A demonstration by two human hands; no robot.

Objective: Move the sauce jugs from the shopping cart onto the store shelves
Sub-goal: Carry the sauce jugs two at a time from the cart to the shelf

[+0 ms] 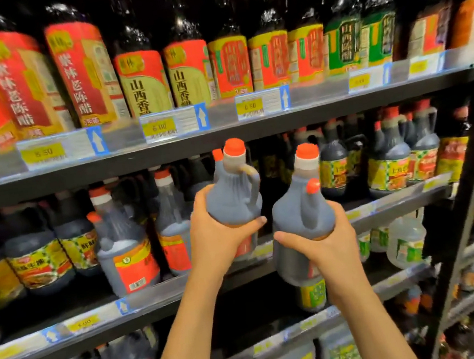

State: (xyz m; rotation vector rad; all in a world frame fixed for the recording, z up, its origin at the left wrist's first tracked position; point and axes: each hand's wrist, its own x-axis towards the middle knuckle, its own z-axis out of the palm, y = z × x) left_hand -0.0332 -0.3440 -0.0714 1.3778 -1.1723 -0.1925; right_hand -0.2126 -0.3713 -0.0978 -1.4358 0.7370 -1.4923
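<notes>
Head view: my left hand (220, 239) grips the left jug (232, 198), my right hand (330, 248) the right jug (298, 216); neither shelved yet.

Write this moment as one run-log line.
left hand grips orange-capped dark plastic sauce jug | right hand grips second identical jug | both held before middle shelf

Two bare hands: left hand (220, 239) and right hand (327, 245), uncovered from fingertips to wrist. Short nail on the left thumb (261, 221), finer detail lost in blur. Behind each hand a bare forearm: left forearm (190, 332) and right forearm (368, 322), slim, smooth, widening away from the wrist. Both cut off by the lower edge of the view; any clothing farther from the hands out of sight.
</notes>
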